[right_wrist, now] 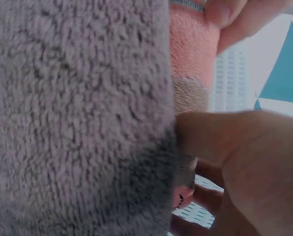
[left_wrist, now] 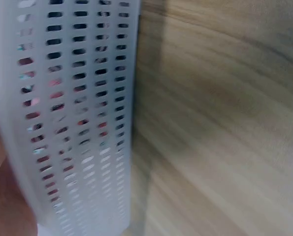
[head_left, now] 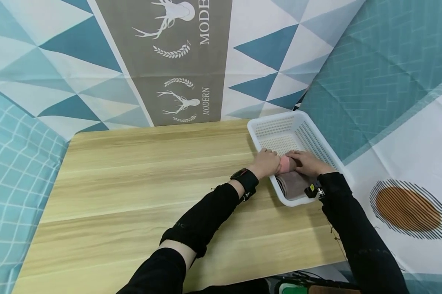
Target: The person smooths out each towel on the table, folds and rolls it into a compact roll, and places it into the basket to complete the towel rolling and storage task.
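A rolled pink and brown towel [head_left: 285, 165] lies across the inside of a white perforated plastic basket [head_left: 318, 136]. My left hand [head_left: 267, 163] reaches over the basket's left rim and holds the towel's pink end; its thumb pinches it in the right wrist view. With thumb and curled fingers, my right hand [head_left: 309, 163] grips the brown end. Nearer to me, a grey-brown rolled towel [head_left: 293, 186] sits in the basket's front end. Its fuzzy side [right_wrist: 77, 118] fills much of the right wrist view and covers part of the pink and brown towel.
The basket stands at the right edge of a wooden table [head_left: 132, 188]. Patterned cloth [head_left: 265, 57] hangs behind it, and a patterned cloth [head_left: 397, 171] lies on the right. A green and a brown object [head_left: 294, 289] show below the table's front edge.
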`<state>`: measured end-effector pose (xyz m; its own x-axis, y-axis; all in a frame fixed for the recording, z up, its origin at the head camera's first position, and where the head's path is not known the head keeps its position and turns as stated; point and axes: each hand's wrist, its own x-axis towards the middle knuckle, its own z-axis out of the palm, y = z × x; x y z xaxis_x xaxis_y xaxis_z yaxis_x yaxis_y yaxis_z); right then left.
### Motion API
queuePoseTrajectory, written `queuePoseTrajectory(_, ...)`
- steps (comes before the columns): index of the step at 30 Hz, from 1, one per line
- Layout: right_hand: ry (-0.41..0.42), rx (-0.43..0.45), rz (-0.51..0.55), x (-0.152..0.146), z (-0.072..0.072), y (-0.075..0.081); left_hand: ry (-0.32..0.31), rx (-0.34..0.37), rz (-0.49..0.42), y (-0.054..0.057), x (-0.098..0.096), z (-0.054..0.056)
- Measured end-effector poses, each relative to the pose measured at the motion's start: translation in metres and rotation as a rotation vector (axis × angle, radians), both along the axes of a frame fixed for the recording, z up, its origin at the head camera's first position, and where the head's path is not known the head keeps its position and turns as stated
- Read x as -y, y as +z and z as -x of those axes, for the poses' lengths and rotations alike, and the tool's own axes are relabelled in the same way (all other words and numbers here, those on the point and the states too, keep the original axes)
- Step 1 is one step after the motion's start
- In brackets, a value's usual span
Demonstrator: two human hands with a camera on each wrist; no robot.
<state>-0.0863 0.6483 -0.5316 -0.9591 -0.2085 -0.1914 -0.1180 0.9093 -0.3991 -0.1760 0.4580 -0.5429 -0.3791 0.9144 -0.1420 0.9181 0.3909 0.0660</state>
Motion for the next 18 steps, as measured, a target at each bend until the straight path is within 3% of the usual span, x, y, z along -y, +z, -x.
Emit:
queuePoseTrajectory(4,-0.016,0.069,0.032,0.001,0.006,0.005,0.003,0.020,-0.002,0.003,0.015,0.008)
queuePoseTrajectory(9,-0.066,0.113,0.023,0.005,0.010,0.013,-0.014,0.063,-0.072,0.012,0.038,0.019)
queuePoseTrajectory(13,-0.102,0.043,0.031,0.013,0.013,0.025,0.072,0.117,-0.132,0.019,0.057,0.026)
queuePoseTrajectory(18,-0.142,-0.008,0.097,0.029,0.019,0.034,0.200,0.145,-0.145,0.017,0.090,0.030)
